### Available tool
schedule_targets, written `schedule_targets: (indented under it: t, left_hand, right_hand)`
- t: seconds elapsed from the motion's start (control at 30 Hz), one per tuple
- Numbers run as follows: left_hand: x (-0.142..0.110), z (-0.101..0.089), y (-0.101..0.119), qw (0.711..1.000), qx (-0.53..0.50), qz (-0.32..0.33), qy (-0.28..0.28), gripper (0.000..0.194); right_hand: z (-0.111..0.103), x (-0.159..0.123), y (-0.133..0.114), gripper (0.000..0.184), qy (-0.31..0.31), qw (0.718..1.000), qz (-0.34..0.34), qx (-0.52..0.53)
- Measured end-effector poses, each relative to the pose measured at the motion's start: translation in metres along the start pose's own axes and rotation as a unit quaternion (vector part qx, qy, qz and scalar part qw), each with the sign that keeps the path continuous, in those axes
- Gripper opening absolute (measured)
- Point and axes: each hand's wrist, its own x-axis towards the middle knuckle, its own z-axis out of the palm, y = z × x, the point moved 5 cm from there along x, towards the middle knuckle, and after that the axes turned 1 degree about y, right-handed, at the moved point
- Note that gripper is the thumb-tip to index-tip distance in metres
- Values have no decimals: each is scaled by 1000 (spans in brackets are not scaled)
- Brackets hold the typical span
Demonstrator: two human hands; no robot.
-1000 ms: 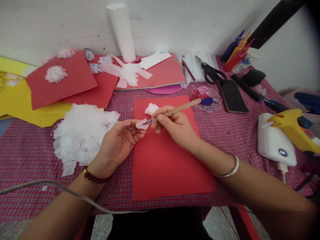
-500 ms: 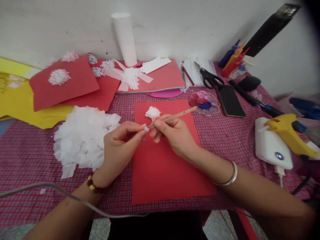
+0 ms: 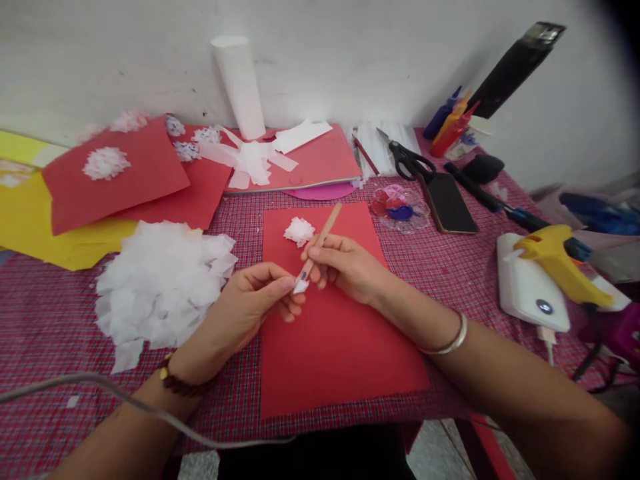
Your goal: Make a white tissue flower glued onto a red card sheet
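"Status?"
"My left grip (image 3: 253, 293) pinches a white paper piece (image 3: 301, 287); my right grip (image 3: 347, 265) clasps the wooden stick (image 3: 325, 230), tip at the paper."
"Risk?"
"Pushing too hard could tear it above the red sheet (image 3: 345, 353)."

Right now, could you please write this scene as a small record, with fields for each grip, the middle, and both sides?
Left grip: pinches a small white paper piece
Right grip: holds a wooden stick, its lower end by that piece
Middle: red sheet, with a white ruffled paper cluster near its far edge
Left side: heap of white paper pieces
Right side: phone, scissors, yellow glue gun
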Motion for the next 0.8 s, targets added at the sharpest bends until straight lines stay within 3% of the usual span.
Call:
schedule_targets:
  t: [0.07,0.1,0.2,0.27,0.33,0.47,0.6,0.7,0.8]
  left_hand:
    - [8,-6,8,989,141,30,-42,22]
    - [14,-12,15,968,238,66,-46,23]
    - [39,-29,35,838,505,206,-20,17]
    - [57,-34,39,780,562,271,-55,29]
    - [74,-36,37,759,569,300,-97,39]
    - [95,-31,30,775,527,319,-142,32]
    - [108,-24,29,802,499,307,-116,13]
    - [120,-19,31,822,492,266,-109,13]
    - [131,-19,32,862,457,186,-115,15]
  right_hand:
    - [-7,3,1,19,-18,999,35,12]
    - [-11,4,-1,19,-23,999,42,14]
    - [-27,10,-11,17,2,1000,20,20]
    - [-37,13,-16,15,33,999,1,30]
    - [-42,15,-18,13,49,998,-8,37]
    - [-44,18,-20,13,73,996,-43,22]
    - [-46,20,-25,14,110,988,-106,-37]
    - [-45,21,-28,15,119,976,-151,-98]
    - [-42,22,-28,18,119,960,-184,-171]
